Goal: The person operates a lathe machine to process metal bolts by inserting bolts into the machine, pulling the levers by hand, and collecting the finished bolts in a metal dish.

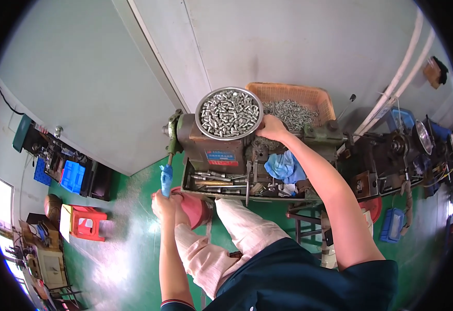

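Note:
My left hand (164, 206) is closed round the lower end of a lever handle (166, 179) wrapped in blue material. The lever hangs from the left end of a small green bench lathe (186, 129). On top of the lathe rests a round steel bowl (197, 123) heaped with small shiny metal parts (230, 113). By the bowl's right rim, my right hand (272, 128) has its fingers drawn together. Its fingertips are partly hidden, and I cannot see what they hold.
Behind the lathe, an orange plastic basket (326, 96) holds many small metal parts. Tools (216, 179) and a blue cloth (284, 167) lie in the lathe's tray. A red bucket (198, 210) stands below, a red stool (89, 223) at left. Another machine (392, 147) is at right.

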Tool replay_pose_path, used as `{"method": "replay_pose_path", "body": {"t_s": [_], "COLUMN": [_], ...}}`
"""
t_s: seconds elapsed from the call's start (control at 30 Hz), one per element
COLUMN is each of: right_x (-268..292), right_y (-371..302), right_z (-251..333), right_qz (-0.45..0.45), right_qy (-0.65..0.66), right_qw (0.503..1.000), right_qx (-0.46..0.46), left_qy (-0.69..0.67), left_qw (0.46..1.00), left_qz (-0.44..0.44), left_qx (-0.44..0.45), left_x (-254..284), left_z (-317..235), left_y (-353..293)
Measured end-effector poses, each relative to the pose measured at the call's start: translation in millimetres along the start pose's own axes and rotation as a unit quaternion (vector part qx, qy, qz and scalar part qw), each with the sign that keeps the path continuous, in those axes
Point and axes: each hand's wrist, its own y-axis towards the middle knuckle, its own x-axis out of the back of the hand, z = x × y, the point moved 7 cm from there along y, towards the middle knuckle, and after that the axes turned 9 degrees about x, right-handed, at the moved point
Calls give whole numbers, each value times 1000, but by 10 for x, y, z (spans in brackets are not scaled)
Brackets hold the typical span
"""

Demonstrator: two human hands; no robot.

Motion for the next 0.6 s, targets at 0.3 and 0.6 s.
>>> {"method": "replay_pose_path", "body": {"t_s": [0.3,0.6], "right_x": [787,703], "right_y": [52,757], "right_z": [206,739], "right_qz": [-203,-49], "right_qy": [-341,-115], "right_qw": [918,990], "right_qx": [-12,68], "left_qy": [0,-5], "left_qw": [999,1000], "left_qz": [27,13], "left_qx": [22,21], "left_x": [-44,-2], "left_z": [-17,-36], "left_y": [0,-34]}}
